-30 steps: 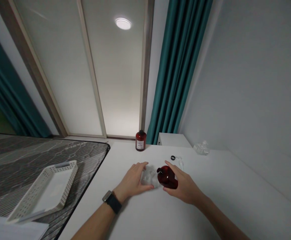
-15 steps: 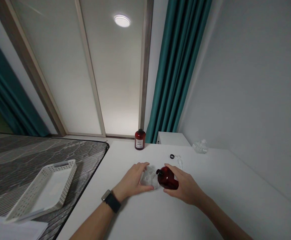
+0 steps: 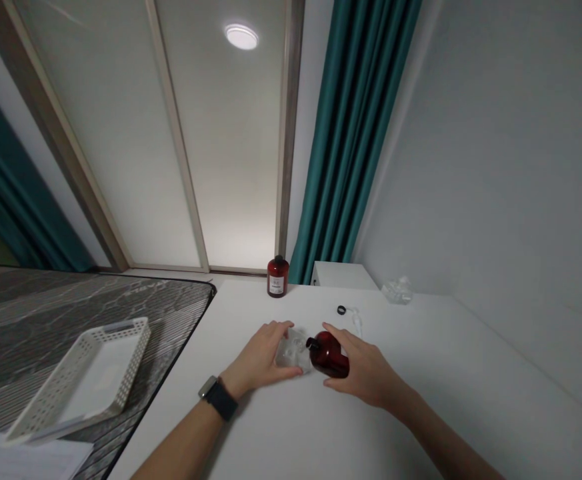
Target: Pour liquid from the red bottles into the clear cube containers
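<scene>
My right hand (image 3: 365, 370) grips a dark red bottle (image 3: 327, 357), tipped sideways with its neck pointing left. The neck meets a small clear plastic container (image 3: 291, 351) that my left hand (image 3: 261, 360) holds down on the white table (image 3: 451, 393), fingers curled around it. A black watch sits on my left wrist (image 3: 215, 397). A black cap (image 3: 341, 310) and a clear pump piece (image 3: 357, 322) lie on the table just beyond my hands.
A second red bottle (image 3: 277, 277) with a label stands upright at the table's back edge. Crumpled clear plastic (image 3: 395, 291) lies at the back right. A white perforated tray (image 3: 88, 380) rests on the grey bed at left. Teal curtains hang behind.
Both hands and the red bottle have shifted slightly left in the picture as the view drifted. The grips on bottle and clear container are unchanged.
</scene>
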A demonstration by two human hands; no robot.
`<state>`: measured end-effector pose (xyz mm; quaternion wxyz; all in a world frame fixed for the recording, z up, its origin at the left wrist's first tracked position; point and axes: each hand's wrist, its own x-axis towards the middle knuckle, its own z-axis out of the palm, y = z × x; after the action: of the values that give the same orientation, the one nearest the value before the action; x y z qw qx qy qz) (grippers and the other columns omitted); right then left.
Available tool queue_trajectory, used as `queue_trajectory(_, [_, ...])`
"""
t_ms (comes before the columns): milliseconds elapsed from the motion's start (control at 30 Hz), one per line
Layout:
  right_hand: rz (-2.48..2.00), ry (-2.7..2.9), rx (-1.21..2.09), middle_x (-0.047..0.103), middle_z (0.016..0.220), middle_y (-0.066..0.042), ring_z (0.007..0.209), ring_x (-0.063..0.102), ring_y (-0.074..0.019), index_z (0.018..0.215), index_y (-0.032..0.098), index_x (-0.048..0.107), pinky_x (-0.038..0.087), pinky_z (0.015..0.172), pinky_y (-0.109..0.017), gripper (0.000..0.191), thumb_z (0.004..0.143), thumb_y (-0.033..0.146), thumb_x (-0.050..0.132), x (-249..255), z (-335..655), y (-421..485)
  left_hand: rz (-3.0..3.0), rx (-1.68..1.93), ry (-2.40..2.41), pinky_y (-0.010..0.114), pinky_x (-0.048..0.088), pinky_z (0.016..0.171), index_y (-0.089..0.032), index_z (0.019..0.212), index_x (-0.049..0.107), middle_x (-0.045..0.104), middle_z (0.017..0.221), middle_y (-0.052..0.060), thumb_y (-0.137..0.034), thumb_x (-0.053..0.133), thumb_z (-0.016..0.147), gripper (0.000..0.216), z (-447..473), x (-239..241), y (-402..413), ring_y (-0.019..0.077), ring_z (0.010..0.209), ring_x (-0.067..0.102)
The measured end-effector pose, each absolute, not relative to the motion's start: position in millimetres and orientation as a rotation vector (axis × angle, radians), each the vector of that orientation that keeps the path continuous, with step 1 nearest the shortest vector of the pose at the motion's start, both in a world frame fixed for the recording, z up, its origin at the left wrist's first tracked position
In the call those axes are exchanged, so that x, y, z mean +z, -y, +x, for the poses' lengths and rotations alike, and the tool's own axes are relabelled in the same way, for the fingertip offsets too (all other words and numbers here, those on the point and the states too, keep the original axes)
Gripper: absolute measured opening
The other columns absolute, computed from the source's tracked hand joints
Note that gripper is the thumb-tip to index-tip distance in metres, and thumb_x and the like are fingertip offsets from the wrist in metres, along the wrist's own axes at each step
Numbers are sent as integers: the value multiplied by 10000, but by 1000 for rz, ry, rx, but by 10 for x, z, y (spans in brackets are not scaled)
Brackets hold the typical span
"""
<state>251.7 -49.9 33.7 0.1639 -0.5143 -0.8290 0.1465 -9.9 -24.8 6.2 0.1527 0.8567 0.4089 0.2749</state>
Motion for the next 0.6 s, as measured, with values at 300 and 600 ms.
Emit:
queue_trajectory(300, [-1437,2361,403,619,1329,-129,1159,629,-312,1477,228,376,493,995,-449,877,688,277,756,329,2510,492,2481,771,-1167,473,473,911,-168,1319,445,625,1126,120,-486,802,733,757,-94,100,249,313,1008,585])
queue_trajectory(600, [-1446,2327,463,599,1362,-134,1200,609,-315,1392,212,428,490,993,-447,780,685,268,753,350,2544,461,2355,849,-1179,456,499,931,-179,1239,448,605,1162,119,-370,829,707,682,-66,38,247,301,1064,602])
